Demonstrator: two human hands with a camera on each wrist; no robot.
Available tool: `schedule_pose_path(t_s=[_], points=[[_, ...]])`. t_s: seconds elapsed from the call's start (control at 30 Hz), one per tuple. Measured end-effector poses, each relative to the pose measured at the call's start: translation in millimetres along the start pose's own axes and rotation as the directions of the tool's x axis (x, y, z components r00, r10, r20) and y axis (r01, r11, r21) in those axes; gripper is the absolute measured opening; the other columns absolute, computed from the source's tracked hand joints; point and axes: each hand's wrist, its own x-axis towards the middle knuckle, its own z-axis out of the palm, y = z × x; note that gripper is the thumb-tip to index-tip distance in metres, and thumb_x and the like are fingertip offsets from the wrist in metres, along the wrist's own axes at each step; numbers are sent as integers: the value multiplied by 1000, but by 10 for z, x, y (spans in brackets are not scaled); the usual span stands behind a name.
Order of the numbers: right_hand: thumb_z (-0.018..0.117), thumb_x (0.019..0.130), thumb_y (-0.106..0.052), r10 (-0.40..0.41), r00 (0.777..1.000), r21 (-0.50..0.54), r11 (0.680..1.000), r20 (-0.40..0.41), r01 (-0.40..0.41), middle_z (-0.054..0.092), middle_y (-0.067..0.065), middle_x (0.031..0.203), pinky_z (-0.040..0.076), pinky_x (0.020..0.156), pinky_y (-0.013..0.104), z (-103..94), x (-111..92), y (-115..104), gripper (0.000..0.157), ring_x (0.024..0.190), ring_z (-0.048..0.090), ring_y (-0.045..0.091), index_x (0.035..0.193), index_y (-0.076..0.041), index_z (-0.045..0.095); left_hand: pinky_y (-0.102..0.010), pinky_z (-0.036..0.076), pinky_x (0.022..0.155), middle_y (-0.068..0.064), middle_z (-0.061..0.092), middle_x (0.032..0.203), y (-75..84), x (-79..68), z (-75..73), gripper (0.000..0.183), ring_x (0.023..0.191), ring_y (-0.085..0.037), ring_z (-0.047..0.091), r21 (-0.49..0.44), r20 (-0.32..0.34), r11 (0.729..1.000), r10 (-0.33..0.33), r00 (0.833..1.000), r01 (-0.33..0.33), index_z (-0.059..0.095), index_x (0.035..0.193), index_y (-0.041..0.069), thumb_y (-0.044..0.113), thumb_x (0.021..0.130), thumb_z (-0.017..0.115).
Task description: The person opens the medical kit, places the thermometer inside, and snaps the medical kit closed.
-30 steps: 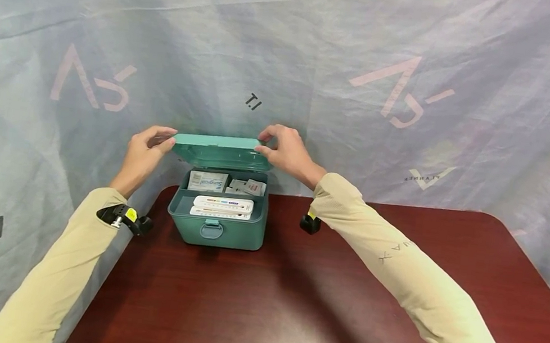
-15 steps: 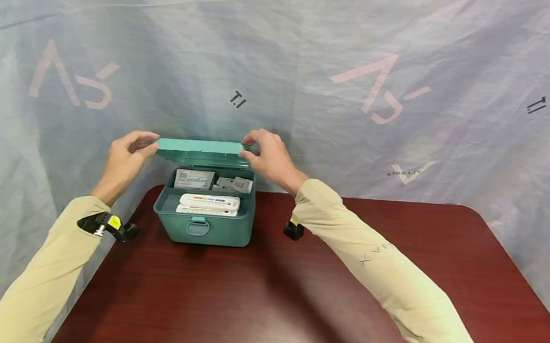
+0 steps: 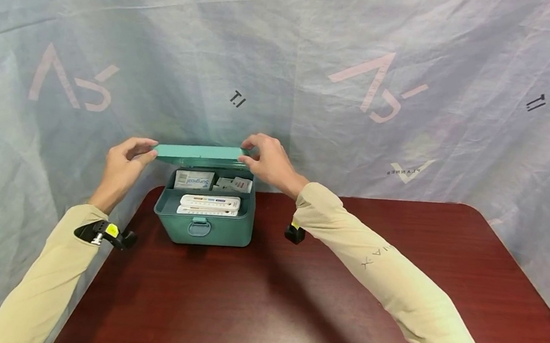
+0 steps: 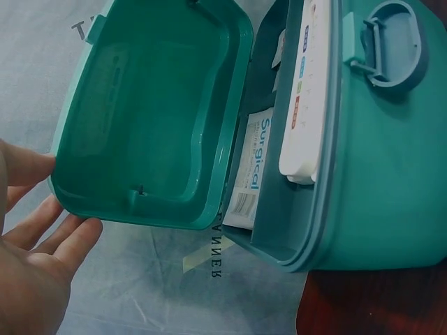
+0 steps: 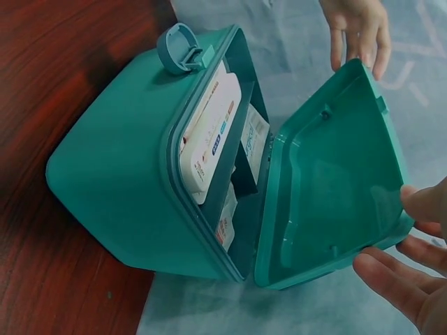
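Observation:
A teal storage box (image 3: 217,232) stands on the table with its hinged lid (image 3: 198,152) raised at the back. My left hand (image 3: 124,168) pinches the lid's front left corner between thumb and fingers. At the opposite corner my right hand (image 3: 272,161) grips the lid the same way. Inside the box, two white flat cases (image 3: 209,202) with coloured marks lie stacked in the front compartment. Behind a divider are a packet printed "Surgical" (image 4: 248,174) and several small white packets (image 3: 234,184). A grey-blue latch (image 4: 396,45) hangs loose on the front wall.
The dark red wooden table (image 3: 218,312) carries the box near its back left edge. A grey printed cloth (image 3: 206,56) hangs close behind the box and along the sides. A black wrist camera (image 3: 105,233) sits on the left sleeve.
Both hands have lowered the lid's front edge somewhat, so less of its underside shows. The head view has shifted, moving the whole scene a little left.

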Motion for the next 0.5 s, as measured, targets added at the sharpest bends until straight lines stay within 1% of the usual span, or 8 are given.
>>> schedule_pose_path(t_s=[0.2,0.33,0.5], points=[[67,90,-17,-1,1000,10,1000,10,1,59,10,111,51,76,27,3,-27,11,25,87,62,18,112,-4,65,-26,43,84,-11,59,123,-36,-21,7,36,113,-20,52,-10,0,1000,-7,1000,7,62,123,8,30,94,60],[67,90,-17,-15,1000,5,1000,16,15,59,10,110,51,76,26,8,-48,14,26,86,62,19,112,-3,66,-22,43,81,-10,60,121,-56,-38,7,35,110,-14,53,-30,-7,1000,0,1000,-1,63,122,8,29,93,62],[67,90,-16,-16,1000,4,1000,27,15,58,9,110,51,75,27,35,-71,-14,27,86,62,21,113,-3,65,-19,44,78,-7,62,118,-58,-66,-17,31,107,-9,53,-36,-13,999,0,1000,-1,64,119,12,28,93,63]])
